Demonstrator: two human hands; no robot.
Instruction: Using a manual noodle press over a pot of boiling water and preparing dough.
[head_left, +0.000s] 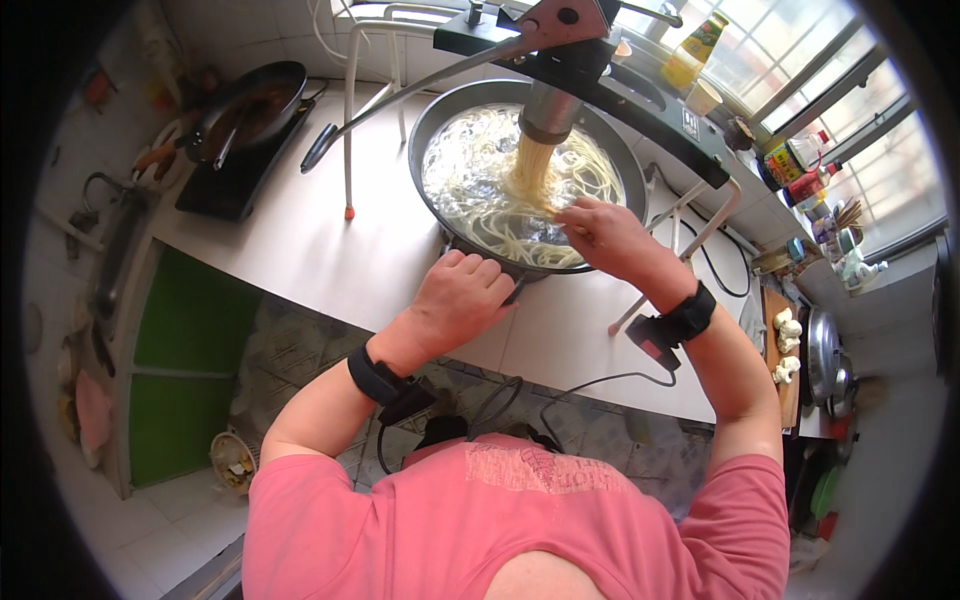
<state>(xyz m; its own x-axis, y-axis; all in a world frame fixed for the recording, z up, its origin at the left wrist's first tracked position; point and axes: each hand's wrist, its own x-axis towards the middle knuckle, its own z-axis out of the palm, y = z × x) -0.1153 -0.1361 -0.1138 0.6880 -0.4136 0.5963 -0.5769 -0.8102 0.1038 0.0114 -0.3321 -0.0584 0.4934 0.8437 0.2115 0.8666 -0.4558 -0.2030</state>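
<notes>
A large dark wok-like pan (635, 172) holds bubbling water with pale noodles (469, 157) loose in it. Over the pan, the metal cylinder (550, 112) of a noodle press points down, and a thick bundle of yellowish noodle strands (533, 161) hangs from its end into the water. My left hand (461, 296) is closed around the pan's near handle (517, 291). At the pan's right side, my right hand (622, 241) pinches the lower end of the hanging strands, just above the water. Its fingertips partly hide what they hold.
The press's frame (660, 112) straddles the pan on white legs, with a long lever (427, 88) slanting left. A black wok (259, 112) sits on a cooktop (244, 176) at left. Garlic bulbs (787, 330) lie on a board at right. Bottles (802, 154) line the windowsill.
</notes>
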